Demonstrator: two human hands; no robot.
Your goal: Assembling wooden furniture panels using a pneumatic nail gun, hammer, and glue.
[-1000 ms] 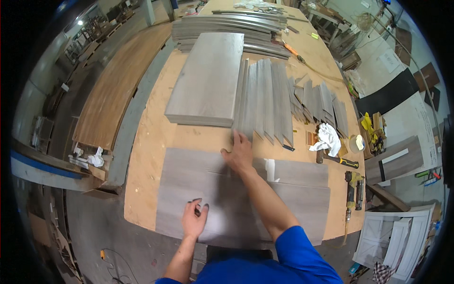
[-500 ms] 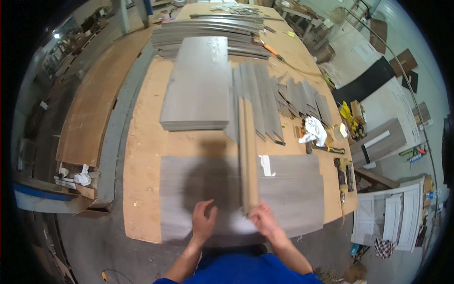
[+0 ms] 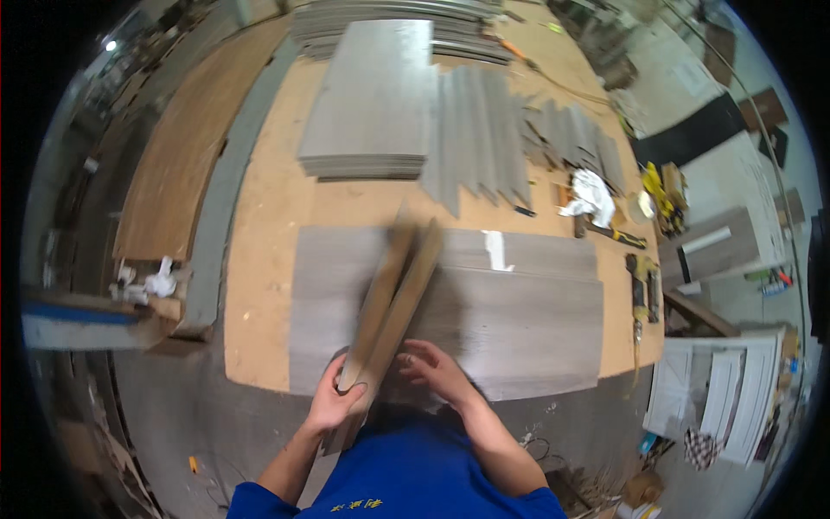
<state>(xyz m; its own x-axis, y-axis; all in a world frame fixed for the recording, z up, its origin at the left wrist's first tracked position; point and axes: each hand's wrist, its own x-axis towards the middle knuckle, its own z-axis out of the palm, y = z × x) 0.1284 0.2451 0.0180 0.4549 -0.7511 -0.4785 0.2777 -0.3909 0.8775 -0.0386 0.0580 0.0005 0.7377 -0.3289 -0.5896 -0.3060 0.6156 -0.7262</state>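
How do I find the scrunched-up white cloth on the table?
Start at the big tan table in the middle. Go to its right side and find the hammer with the black and yellow handle. Just beyond it lies the white cloth, the only soft, crumpled thing there, unlike the hard hammer and the straight grey strips to its left.

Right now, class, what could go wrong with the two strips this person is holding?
The left hand grips the two strips toward their near ends, so they might twist or slip. The far ends spread apart above the grey board, which they could scratch if dropped.
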